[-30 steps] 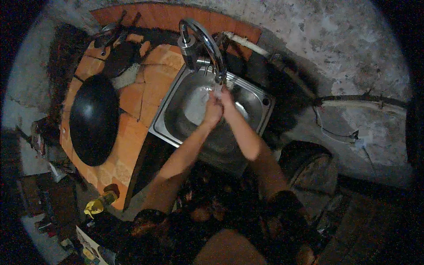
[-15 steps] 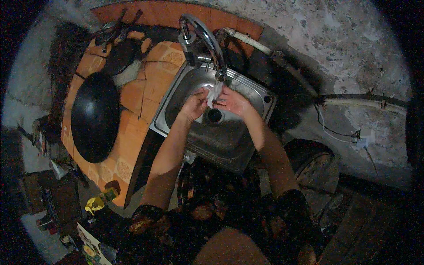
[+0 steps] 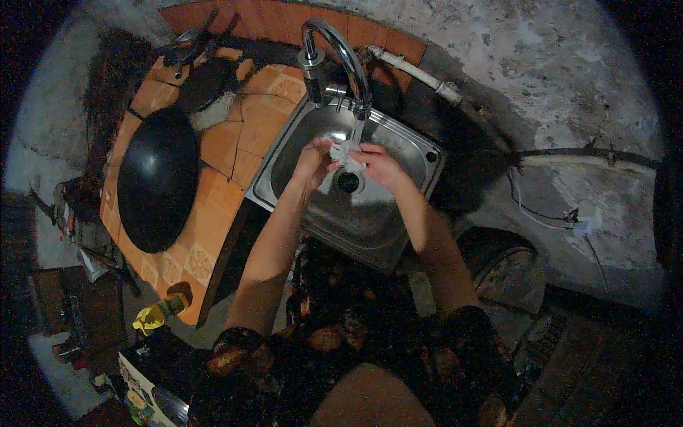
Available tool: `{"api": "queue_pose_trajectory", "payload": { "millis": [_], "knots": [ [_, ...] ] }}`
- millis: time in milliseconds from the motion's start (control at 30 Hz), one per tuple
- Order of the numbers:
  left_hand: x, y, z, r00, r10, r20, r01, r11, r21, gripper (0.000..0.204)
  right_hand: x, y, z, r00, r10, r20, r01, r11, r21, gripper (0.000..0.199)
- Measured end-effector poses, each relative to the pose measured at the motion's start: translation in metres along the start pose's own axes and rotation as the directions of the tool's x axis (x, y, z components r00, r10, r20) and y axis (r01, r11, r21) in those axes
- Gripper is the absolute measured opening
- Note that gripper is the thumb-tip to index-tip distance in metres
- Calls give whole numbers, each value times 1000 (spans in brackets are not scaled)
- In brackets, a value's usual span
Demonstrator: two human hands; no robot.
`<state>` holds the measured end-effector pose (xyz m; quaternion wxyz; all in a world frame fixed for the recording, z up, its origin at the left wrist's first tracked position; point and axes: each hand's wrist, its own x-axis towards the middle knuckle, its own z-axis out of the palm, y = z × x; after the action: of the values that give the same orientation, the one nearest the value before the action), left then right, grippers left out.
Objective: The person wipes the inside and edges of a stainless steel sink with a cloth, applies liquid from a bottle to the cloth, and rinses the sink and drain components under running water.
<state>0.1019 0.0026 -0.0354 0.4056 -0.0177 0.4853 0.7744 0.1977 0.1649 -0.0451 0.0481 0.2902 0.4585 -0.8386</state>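
Water runs from the curved chrome faucet [image 3: 340,51] into a stainless steel sink [image 3: 274,160]. Just below the stream, a white, crumpled, cloth-like piece [image 3: 344,154] is held between both hands; its exact kind is too blurred to tell. My left hand [image 3: 311,165] grips its left side with curled fingers. On the other side my right hand [image 3: 380,167] pinches it, fingers pointing left. Under the hands shows the dark round drain [image 3: 348,182].
Left of the sink, a large black wok-like dome [image 3: 158,181] lies on the orange tiled counter [image 3: 213,203]. Near the counter's front corner is a yellow bottle [image 3: 151,319]. A pale pipe [image 3: 409,67] runs along the rough wall behind. A dark round container [image 3: 509,274] stands at the right.
My right hand has turned from spread fingers to a pinch on the white piece. Both hands have drawn together slightly below the spout. The view has shifted a little.
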Motion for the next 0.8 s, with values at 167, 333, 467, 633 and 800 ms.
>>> {"api": "queue_pose_trajectory", "payload": {
  "millis": [167,333,467,633,800],
  "knots": [
    [1,-1,-12,981,95,-168,-89,995,44,10,-8,-8,-6,992,-127,-18,125,989,-77,34],
    [9,-16,-12,983,119,-138,-119,993,9,28,-1,-11,-11,975,-191,110,170,969,179,36],
    [9,-21,-5,985,-165,39,167,906,-388,33,-1,-23,-12,969,-235,-79,231,971,-58,26],
    [52,-72,-32,806,375,458,-344,926,-154,25,-12,4,66,651,-706,281,604,257,-754,11],
    [48,-72,21,987,-132,92,137,990,-44,23,18,-5,46,749,-636,-183,69,350,-934,22]
  ]
}}
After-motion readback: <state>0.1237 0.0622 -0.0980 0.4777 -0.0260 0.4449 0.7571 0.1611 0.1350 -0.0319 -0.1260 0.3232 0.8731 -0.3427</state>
